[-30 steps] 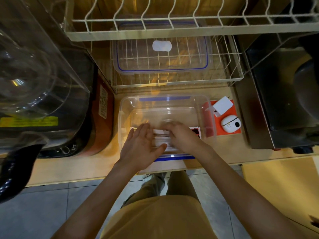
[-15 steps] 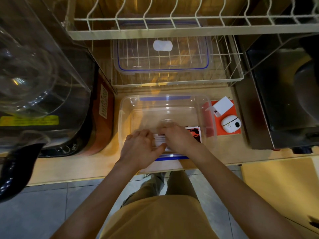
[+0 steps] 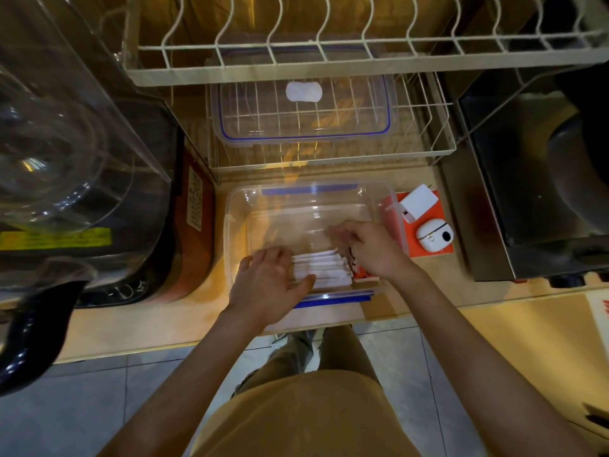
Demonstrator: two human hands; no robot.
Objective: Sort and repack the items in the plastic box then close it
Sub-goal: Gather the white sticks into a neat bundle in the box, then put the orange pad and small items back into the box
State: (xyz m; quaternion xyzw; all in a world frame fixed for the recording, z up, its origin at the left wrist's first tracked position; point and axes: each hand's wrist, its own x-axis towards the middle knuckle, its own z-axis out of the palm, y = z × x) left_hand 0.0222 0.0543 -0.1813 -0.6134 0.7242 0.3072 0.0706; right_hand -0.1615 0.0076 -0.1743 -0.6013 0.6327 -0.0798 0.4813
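My left hand [image 3: 267, 285] is inside the clear rectangular plastic box with blue clips [image 3: 237, 206], which stands open on the pale wooden bench [image 3: 148, 321] just in front of me. Its fingers [image 3: 263, 255] are loosely curved and slightly apart, with the thumb lying against the near edge of a stack of white paper packets [image 3: 324, 268] on the box floor at the near side. My right hand [image 3: 369, 249] is in the box too, over the right end of that stack; its fingers [image 3: 339, 230] are blurred, so I cannot tell whether they pinch anything or stay apart. A small red and white card [image 3: 359, 270] shows beside the stack, partly under my right wrist.

The box's clear lid with a blue seal [image 3: 304, 108] lies on the lower shelf of a cream wire dish rack [image 3: 329, 51] behind the box. Just right of the box, on a flat orange carton [image 3: 438, 250], rest a white charger block [image 3: 416, 203] and a white earbud case [image 3: 434, 235].
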